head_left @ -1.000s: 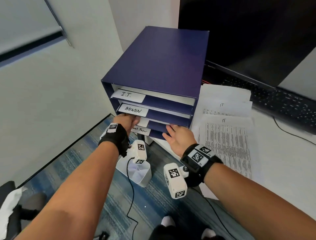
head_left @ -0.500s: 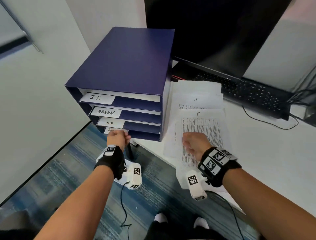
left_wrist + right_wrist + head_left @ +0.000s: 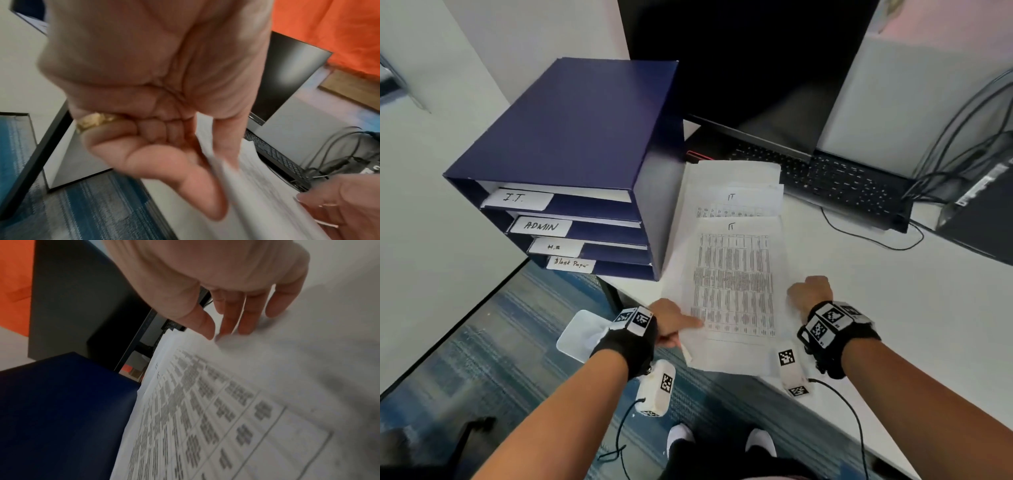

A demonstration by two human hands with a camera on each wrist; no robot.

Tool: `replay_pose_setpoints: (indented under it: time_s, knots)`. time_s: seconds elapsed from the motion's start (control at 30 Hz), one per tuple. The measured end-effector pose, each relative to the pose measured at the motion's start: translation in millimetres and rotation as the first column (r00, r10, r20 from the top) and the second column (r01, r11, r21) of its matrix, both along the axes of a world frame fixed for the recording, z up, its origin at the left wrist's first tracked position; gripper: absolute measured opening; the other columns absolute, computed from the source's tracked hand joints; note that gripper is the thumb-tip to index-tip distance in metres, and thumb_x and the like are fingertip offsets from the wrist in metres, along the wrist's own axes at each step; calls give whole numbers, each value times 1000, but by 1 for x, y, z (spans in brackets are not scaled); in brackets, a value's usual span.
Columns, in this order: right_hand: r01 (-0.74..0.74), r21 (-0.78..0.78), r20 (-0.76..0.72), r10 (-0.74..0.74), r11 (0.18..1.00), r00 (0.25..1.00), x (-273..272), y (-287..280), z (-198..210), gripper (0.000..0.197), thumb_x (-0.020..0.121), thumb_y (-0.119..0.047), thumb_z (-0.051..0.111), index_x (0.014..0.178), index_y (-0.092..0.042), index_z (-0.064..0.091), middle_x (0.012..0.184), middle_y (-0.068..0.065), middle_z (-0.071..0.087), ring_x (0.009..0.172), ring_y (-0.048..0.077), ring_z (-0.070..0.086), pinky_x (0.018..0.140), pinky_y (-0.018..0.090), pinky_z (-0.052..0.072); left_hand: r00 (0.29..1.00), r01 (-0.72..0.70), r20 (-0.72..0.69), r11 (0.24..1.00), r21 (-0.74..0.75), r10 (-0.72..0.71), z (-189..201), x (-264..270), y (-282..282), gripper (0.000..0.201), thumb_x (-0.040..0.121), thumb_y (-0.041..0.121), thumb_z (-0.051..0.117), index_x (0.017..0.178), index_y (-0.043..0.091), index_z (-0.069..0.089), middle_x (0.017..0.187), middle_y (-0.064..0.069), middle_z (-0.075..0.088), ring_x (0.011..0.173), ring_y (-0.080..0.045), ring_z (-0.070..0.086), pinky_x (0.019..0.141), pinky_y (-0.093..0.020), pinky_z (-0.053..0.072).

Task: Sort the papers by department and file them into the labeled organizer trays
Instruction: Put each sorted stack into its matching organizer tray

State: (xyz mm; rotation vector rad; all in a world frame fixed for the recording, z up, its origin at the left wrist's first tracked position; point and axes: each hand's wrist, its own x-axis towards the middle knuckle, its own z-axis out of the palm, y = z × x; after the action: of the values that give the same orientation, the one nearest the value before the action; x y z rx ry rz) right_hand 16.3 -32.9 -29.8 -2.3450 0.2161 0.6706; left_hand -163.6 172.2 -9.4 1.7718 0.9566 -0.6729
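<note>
A navy organizer (image 3: 571, 130) stands at the desk's left corner. Its trays are labelled I.T. (image 3: 517, 198), ADMIN (image 3: 541, 226), H.R (image 3: 554, 246) and Blank Paper (image 3: 571, 263). Right of it lies a stack of printed papers (image 3: 736, 281) marked IT at the top. My left hand (image 3: 678, 329) pinches the stack's lower left edge, thumb on top and fingers beneath. The left wrist view shows that grip (image 3: 205, 162) on the papers (image 3: 267, 194). My right hand (image 3: 808, 291) touches the stack's right edge with fairly straight fingers (image 3: 236, 318) on the papers (image 3: 205, 426).
A black keyboard (image 3: 825, 178) and a dark monitor (image 3: 739, 68) sit behind the papers, with cables (image 3: 962, 137) at the far right. The white desk (image 3: 893, 308) extends to the right. On the blue carpet below the desk edge stands a white bin (image 3: 582, 335).
Both hands have left the organizer's lower trays and come over to the IT papers. The left hand now pinches their lower left edge, and the right hand touches their right edge.
</note>
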Motion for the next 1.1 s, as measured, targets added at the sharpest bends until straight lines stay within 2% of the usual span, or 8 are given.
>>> replay_pose_setpoints:
  time_s: [0.13,0.23,0.33,0.43,0.73,0.83,0.97,1.1]
  knots:
    - [-109,120,-79,119,987,990,7,-10,-4,35,90,-10,56,122,4,59,95,10,58,89,18,48,85,32,48,975,100,164,954,281,-151,11,20,-8,39,83,37,67,64,14,42,54,0,49,37,-7,49,43,-21,40]
    - [18,214,-90,1,977,996,10,-16,-5,28,88,-7,60,114,3,63,66,4,55,63,19,51,50,17,42,948,-8,289,899,438,-133,14,34,-9,31,87,38,60,71,15,46,64,-1,49,55,-13,54,54,-23,39]
    - [92,250,-125,-62,964,990,16,-16,-6,27,87,-4,60,113,1,62,62,3,53,51,15,44,30,12,32,990,-2,108,764,646,-89,7,45,-4,30,90,37,49,105,12,56,109,-11,60,101,-27,55,85,-35,47]
    - [56,251,-122,-26,966,992,22,-14,-9,26,87,-7,59,113,-3,62,63,3,54,50,15,45,40,21,37,999,-25,-5,740,672,37,-2,49,-6,51,88,36,51,127,5,44,132,-14,49,121,-33,46,97,-44,43]
    - [-173,143,-136,193,974,972,33,2,-16,25,86,-18,62,65,-25,50,72,-5,49,56,7,39,51,18,30,999,-7,38,789,614,-20,-6,53,-5,30,85,17,54,115,15,54,116,-12,61,109,-33,55,92,-40,47]
    - [-237,91,-154,249,967,956,36,3,-8,10,91,-16,54,83,-14,58,76,1,51,59,12,41,49,20,28,957,-22,208,664,747,-203,-12,47,-14,25,88,15,53,105,27,67,117,5,59,114,-23,48,96,-35,34]
    - [-349,42,-169,351,936,921,39,2,-3,35,93,-17,53,122,2,56,96,10,51,83,21,48,59,22,36,827,82,382,761,643,-412,-28,40,-25,27,84,-2,54,93,16,72,119,3,61,109,-16,59,96,-21,40]
    - [-443,-50,-199,425,895,883,38,3,0,19,95,-24,50,104,-8,56,99,11,50,87,22,47,85,32,46,827,-73,496,824,562,-265,-24,45,-37,41,88,0,51,127,12,53,123,-8,55,112,-23,55,98,-25,39]
